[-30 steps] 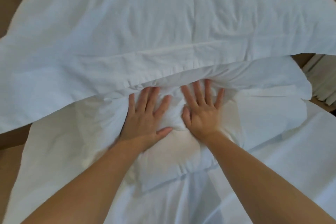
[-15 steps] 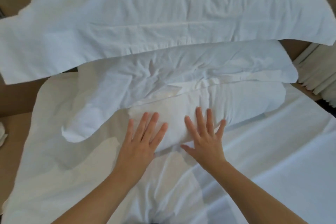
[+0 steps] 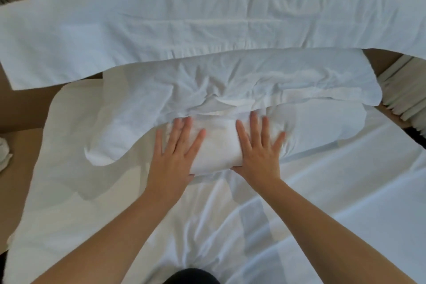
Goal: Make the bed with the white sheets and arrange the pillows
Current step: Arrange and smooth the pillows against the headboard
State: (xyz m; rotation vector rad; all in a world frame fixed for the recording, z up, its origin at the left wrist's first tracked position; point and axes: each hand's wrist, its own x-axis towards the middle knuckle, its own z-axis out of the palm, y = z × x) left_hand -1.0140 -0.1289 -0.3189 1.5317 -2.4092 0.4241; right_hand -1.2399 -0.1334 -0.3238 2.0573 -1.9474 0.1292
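Covering the mattress, a smooth white bed sheet (image 3: 334, 191) is seen across the lower half of the view, and beyond it a broad white flanged pillow (image 3: 207, 18) is laid along the head end, cut off by the upper frame edge. Between the two, a long soft white pillow in a crumpled loose case (image 3: 230, 90) is set with its long axis running left to right across the bed, ahead of the fingers (image 3: 253, 127) and partly beneath them. The left hand (image 3: 174, 154) and the right hand (image 3: 260, 154) are pressed flat on its bulging near middle, side by side and about equally near, so a push away toward the head end is judged to be what the coming move turns on. The fingers are held straight and spread apart, with nothing clamped; both thumbs are laid low along the pillow's near edge and are partly hidden. The pillow's far edge is covered by the broad pillow's flange, and its left end is lost in slack cloth
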